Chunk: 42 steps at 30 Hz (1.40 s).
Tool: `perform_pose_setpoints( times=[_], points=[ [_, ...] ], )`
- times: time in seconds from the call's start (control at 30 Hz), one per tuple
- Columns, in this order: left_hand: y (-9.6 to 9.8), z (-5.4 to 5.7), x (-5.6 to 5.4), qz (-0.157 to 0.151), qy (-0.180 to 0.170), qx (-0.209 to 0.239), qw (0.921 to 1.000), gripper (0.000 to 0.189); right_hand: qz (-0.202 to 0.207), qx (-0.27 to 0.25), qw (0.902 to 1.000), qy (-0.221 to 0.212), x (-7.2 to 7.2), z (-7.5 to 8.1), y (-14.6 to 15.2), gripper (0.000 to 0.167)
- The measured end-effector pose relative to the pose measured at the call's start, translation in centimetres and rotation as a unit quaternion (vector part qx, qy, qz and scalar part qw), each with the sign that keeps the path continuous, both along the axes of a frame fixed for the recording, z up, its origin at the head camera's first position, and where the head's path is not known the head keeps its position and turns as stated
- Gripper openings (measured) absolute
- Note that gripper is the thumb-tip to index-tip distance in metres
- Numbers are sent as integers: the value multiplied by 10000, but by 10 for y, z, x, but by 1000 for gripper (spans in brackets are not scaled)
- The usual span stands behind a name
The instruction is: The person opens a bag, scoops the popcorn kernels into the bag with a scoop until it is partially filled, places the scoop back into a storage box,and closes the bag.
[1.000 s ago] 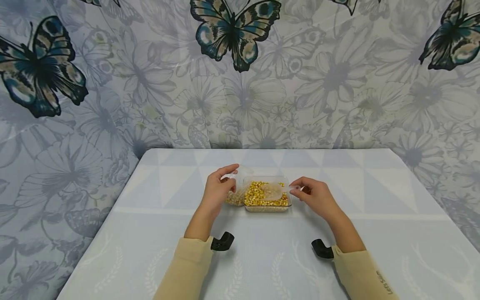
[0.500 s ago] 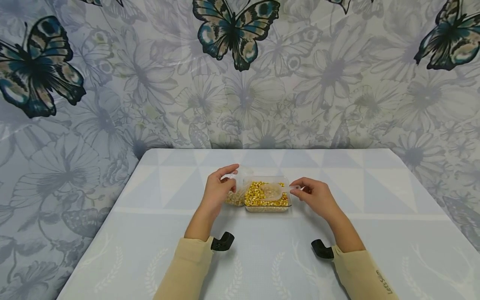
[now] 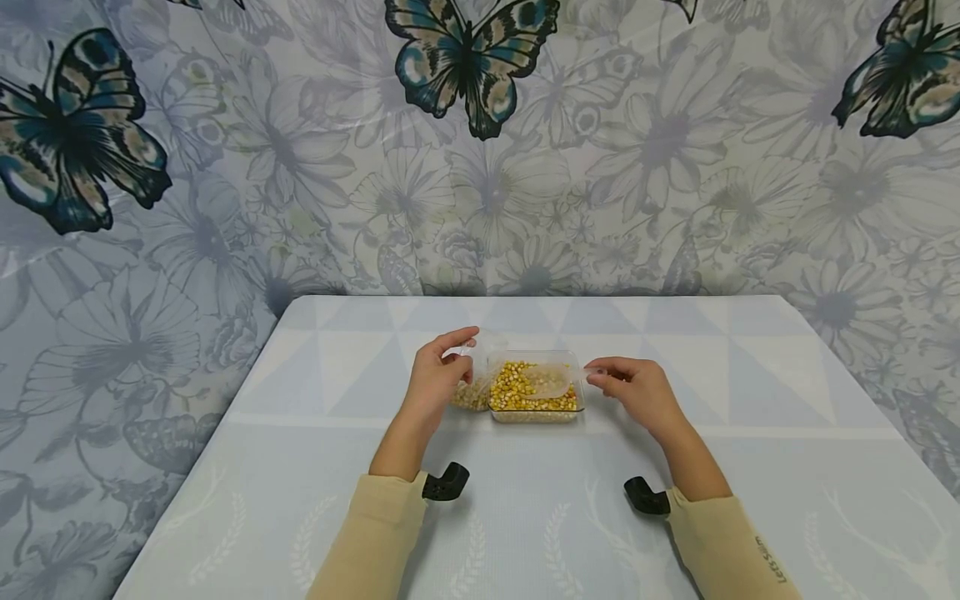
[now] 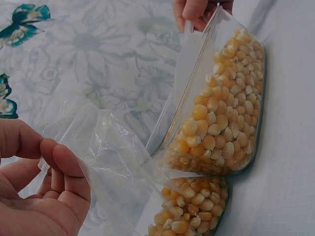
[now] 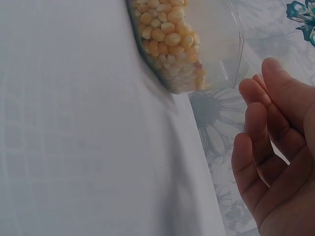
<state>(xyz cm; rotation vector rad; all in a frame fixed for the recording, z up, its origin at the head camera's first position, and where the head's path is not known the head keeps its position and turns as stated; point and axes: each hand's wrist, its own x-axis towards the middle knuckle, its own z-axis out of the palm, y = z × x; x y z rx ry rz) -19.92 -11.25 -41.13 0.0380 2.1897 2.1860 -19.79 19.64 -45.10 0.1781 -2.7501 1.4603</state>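
Observation:
A clear rectangular container (image 3: 536, 417) holds yellow corn kernels (image 4: 224, 113). Beside its left end, touching it, stands a clear plastic bag (image 4: 108, 147) with more kernels in its bottom. My left hand (image 3: 437, 375) pinches the bag's upper edge between thumb and fingers. My right hand (image 3: 633, 387) is at the container's right end, pinching the handle of a translucent whitish scoop (image 3: 549, 382). The scoop's bowl lies over the kernels inside the container, and the handle passes out over the right rim. Whether the bowl has kernels in it cannot be made out.
The pale patterned table (image 3: 525, 517) extends around the container, with its far edge close behind. A wall covering with butterflies (image 3: 472, 62) rises beyond. Black wrist devices (image 3: 446, 482) sit at both beige sleeves.
My right hand has shifted slightly to the right, and the scoop has slid a little toward the container's right end. The left hand and bag look unchanged.

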Motion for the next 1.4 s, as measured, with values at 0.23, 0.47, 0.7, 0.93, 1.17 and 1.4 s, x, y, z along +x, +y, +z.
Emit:
perform_pose_setpoints(
  times=[0.23,0.47,0.7,0.93,1.17,1.4],
  points=[
    [2,-1,-2,38,-7,-41,10000,50,-194,-309,9987,-362,-2,-3,5,33],
    [2,-2,-3,37,29,-41,10000,51,-200,-576,9972,-432,-5,-6,9,34],
    [2,-2,-3,59,0,-52,10000,50,-147,-671,9966,-456,-7,-10,12,36],
    [3,-1,-2,46,-7,-56,10000,49,-161,-864,9947,-528,-9,-10,14,35],
    [3,-2,-2,30,-1,-26,10000,50,-158,-950,9946,-381,-10,-6,17,37],
    [4,-2,-3,30,7,-57,10000,50,-156,-1121,9935,-119,-8,3,18,36]
  ],
)
